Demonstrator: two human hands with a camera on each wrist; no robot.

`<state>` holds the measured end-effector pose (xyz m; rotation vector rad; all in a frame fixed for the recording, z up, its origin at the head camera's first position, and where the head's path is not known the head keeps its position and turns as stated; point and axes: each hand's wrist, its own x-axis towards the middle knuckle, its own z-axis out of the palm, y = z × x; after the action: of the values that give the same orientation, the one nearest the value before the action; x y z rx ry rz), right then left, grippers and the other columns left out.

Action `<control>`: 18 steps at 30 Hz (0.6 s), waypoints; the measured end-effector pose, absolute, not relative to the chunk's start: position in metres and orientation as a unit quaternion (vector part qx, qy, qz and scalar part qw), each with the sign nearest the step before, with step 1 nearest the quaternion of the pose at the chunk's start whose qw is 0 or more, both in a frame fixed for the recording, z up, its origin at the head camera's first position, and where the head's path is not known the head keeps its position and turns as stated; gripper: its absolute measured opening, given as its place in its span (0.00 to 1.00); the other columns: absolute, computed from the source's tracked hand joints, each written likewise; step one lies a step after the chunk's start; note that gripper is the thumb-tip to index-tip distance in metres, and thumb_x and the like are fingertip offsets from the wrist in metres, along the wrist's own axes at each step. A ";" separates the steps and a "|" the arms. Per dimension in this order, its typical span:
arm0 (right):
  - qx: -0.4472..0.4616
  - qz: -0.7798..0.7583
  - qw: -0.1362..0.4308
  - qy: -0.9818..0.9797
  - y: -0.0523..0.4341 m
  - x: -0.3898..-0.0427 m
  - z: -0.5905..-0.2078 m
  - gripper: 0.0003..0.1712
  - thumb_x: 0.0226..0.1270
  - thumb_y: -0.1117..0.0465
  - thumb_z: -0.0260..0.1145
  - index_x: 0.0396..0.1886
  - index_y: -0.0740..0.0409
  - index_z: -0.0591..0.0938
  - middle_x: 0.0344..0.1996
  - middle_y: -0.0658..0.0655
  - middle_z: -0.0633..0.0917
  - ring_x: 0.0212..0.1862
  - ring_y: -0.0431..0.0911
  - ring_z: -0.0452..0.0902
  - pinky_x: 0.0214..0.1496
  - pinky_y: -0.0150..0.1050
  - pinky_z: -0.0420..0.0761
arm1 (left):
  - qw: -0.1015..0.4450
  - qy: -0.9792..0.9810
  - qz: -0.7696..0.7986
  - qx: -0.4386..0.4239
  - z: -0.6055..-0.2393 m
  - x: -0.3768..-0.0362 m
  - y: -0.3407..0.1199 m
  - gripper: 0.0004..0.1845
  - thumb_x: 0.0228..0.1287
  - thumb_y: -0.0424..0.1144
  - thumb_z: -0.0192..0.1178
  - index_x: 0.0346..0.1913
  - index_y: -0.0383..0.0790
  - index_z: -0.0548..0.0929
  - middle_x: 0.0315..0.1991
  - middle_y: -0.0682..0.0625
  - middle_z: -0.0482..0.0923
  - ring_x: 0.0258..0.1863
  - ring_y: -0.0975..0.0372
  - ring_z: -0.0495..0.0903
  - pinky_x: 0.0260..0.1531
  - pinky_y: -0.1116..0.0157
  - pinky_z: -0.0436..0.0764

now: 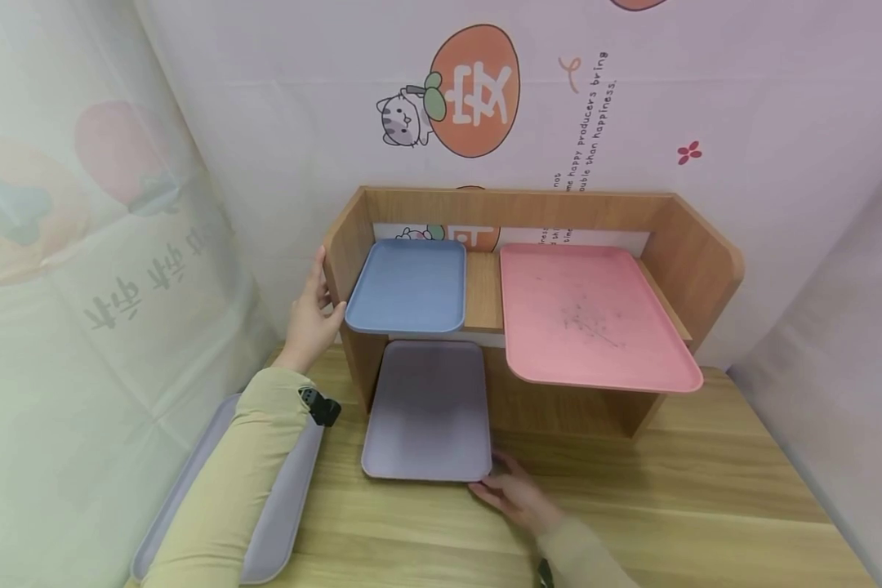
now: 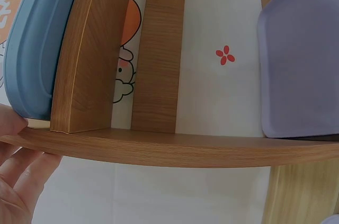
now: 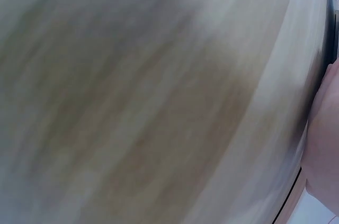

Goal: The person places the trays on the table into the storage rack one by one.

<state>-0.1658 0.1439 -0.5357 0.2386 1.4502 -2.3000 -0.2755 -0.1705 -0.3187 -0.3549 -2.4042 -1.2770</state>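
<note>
A small wooden desk shelf [image 1: 514,208] stands on the table, and my left hand [image 1: 312,314] grips its left side panel. In the left wrist view the thumb lies on the inner side of that panel, near the blue tray [image 2: 39,49], and the fingers on its outer side. My right hand [image 1: 518,494] holds the near right corner of a purple tray [image 1: 429,408], which sticks out from the lower left compartment. In the right wrist view only part of the hand shows at the right edge, with a blurred table surface.
A pink tray [image 1: 595,318] with a dark sprig print sits on the upper right level, overhanging the front. Another purple tray [image 1: 282,514] lies on the table [image 1: 720,490] at left, partly behind my left sleeve. Printed cloth [image 1: 301,106] hangs behind and on both sides.
</note>
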 end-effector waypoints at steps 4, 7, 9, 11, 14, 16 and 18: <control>0.087 -0.826 0.196 0.522 0.138 -0.168 -0.535 0.41 0.64 0.83 0.46 0.72 0.70 0.39 0.54 0.75 0.59 0.41 0.46 0.79 0.57 0.39 0.80 | 0.198 -0.858 -0.457 -0.128 -0.319 -0.276 -0.171 0.48 0.64 0.26 0.54 0.75 0.64 0.39 0.66 0.29 0.63 0.58 0.39 0.72 0.53 0.47 0.77; 0.086 -0.828 0.191 0.521 0.134 -0.170 -0.537 0.41 0.64 0.83 0.46 0.72 0.69 0.38 0.54 0.75 0.60 0.41 0.47 0.79 0.57 0.40 0.80 | 0.198 -0.858 -0.457 -0.126 -0.320 -0.276 -0.171 0.48 0.64 0.26 0.54 0.75 0.64 0.39 0.65 0.29 0.63 0.58 0.39 0.73 0.53 0.47 0.77; 0.083 -0.829 0.191 0.519 0.132 -0.172 -0.538 0.41 0.64 0.82 0.46 0.72 0.69 0.39 0.53 0.74 0.61 0.41 0.46 0.79 0.57 0.40 0.80 | 0.198 -0.859 -0.456 -0.125 -0.319 -0.276 -0.171 0.48 0.64 0.26 0.54 0.75 0.64 0.39 0.65 0.29 0.63 0.58 0.39 0.73 0.53 0.47 0.77; 0.083 -0.829 0.190 0.520 0.130 -0.173 -0.539 0.40 0.64 0.82 0.46 0.72 0.68 0.40 0.52 0.73 0.62 0.41 0.46 0.79 0.57 0.39 0.80 | 0.197 -0.858 -0.458 -0.125 -0.319 -0.276 -0.170 0.49 0.64 0.26 0.54 0.75 0.65 0.39 0.66 0.29 0.63 0.59 0.39 0.72 0.53 0.47 0.77; 0.085 -0.827 0.187 0.523 0.128 -0.174 -0.539 0.39 0.65 0.82 0.46 0.71 0.68 0.42 0.51 0.71 0.64 0.40 0.45 0.79 0.56 0.39 0.80 | 0.197 -0.856 -0.461 -0.127 -0.319 -0.276 -0.170 0.48 0.64 0.26 0.54 0.75 0.65 0.39 0.66 0.29 0.62 0.59 0.39 0.72 0.53 0.47 0.77; 0.088 -0.826 0.183 0.525 0.127 -0.174 -0.539 0.38 0.65 0.81 0.47 0.71 0.68 0.43 0.50 0.70 0.65 0.40 0.45 0.79 0.56 0.39 0.80 | 0.199 -0.855 -0.462 -0.129 -0.320 -0.277 -0.170 0.49 0.64 0.25 0.54 0.75 0.65 0.39 0.66 0.29 0.62 0.59 0.39 0.72 0.52 0.47 0.77; 0.091 -0.827 0.181 0.524 0.126 -0.174 -0.540 0.38 0.64 0.81 0.47 0.70 0.68 0.44 0.50 0.70 0.65 0.40 0.45 0.79 0.55 0.39 0.81 | 0.202 -0.855 -0.460 -0.128 -0.320 -0.276 -0.170 0.49 0.63 0.25 0.54 0.75 0.65 0.39 0.65 0.29 0.63 0.58 0.39 0.73 0.52 0.47 0.77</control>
<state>-0.1741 0.1260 -0.5397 0.2574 1.4806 -2.3360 -0.2765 -0.1705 -0.3199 -0.3576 -2.3887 -1.2832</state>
